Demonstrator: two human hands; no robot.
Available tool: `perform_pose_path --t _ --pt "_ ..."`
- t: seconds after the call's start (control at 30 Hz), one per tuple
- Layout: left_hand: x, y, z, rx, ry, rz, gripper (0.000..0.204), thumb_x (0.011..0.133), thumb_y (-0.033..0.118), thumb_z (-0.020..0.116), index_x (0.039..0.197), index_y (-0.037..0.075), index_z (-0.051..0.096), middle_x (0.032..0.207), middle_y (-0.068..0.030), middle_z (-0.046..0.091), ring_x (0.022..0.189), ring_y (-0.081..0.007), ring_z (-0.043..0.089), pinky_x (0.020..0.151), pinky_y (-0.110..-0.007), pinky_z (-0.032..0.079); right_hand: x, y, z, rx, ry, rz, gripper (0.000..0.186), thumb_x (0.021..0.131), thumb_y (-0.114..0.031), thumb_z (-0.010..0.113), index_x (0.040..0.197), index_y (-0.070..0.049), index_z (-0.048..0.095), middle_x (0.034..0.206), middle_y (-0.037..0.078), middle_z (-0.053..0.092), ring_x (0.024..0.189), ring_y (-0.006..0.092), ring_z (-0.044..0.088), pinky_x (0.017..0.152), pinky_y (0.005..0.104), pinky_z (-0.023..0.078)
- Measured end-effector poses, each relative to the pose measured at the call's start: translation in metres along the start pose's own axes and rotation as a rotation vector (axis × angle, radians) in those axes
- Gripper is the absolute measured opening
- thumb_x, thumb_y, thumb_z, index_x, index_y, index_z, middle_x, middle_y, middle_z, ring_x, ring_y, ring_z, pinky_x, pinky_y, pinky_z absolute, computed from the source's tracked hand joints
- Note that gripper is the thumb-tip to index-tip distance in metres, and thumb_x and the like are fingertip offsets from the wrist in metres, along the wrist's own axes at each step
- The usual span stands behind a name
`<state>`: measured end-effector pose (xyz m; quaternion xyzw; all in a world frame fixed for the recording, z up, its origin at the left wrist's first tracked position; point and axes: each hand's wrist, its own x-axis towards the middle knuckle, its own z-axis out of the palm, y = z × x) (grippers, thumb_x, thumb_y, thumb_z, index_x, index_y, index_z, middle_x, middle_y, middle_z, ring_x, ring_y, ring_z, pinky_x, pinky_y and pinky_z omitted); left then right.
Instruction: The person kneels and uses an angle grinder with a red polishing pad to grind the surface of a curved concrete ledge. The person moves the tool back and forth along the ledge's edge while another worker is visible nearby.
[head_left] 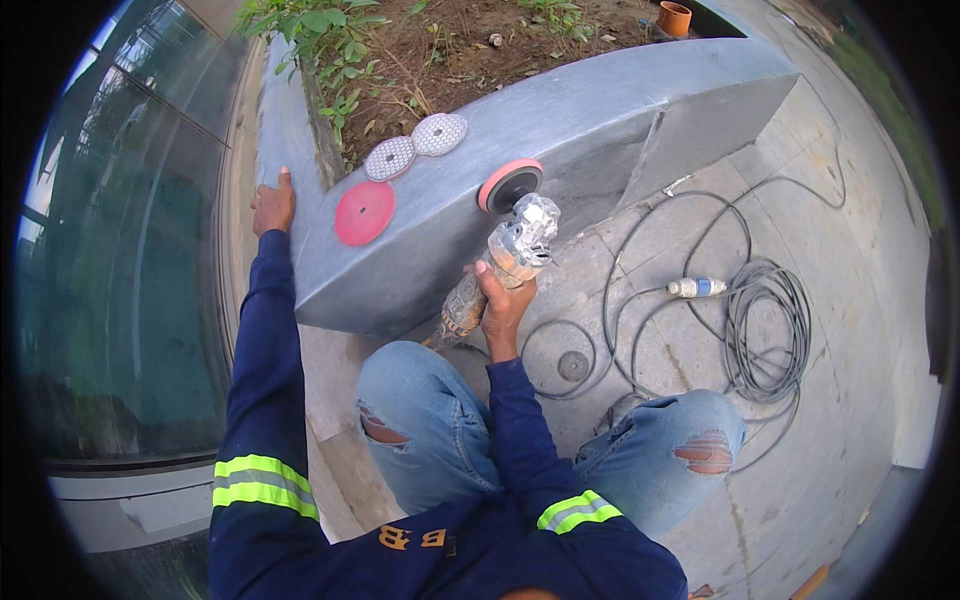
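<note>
1. While the person crouched at the centre of the frame, the left hand [272, 204] lay at upper left, fingers spread flat on the top edge of the grey stone slab [560, 110], gripping nothing
2. Just right of that hand, a red polishing disc [365, 213] and two pale dotted pads [415, 146] rested loose on the sloping face; vibration could have walked them off the edge, I judged
3. At centre, the right hand [500, 300] was closed round the body of the angle polisher [495, 265], its pink-backed pad [510, 184] pressed against the slab
4. With only one hand on the tool, a snag at the slab's corner could have twisted it free
5. At right, the coiled cable [765, 330] and plug joint [697, 287] lay near the knees, a likely snag if dragged
</note>
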<state>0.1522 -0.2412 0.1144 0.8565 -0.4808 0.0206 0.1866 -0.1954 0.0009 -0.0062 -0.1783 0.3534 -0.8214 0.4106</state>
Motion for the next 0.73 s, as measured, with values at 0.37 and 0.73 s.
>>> perform_pose_path --t 0.37,0.73 --pt "-0.005 0.007 -0.001 0.021 0.021 -0.022 0.103 0.101 0.083 0.041 0.157 -0.003 0.051 0.159 -0.0378 0.049 0.146 -0.0519 0.053 0.12 -0.06 0.04 0.002 0.006 -0.011 0.006 0.041 0.026 0.037 0.092 -0.012 0.08 0.12 0.004 0.062 0.102 0.014 0.07 0.083 0.0257 0.075 0.076 0.0424 0.065" --pt "-0.003 0.006 0.0 0.003 0.005 -0.022 0.103 0.101 0.083 0.041 0.16 -0.001 0.05 0.162 -0.0358 0.048 0.149 -0.0519 0.05 0.122 -0.059 0.038 0.01 -0.002 -0.004 -0.038 -0.008 0.02 0.04 0.093 -0.015 0.08 0.122 0.006 0.063 0.103 0.016 0.072 0.085 0.0281 0.077 0.076 0.0413 0.065"
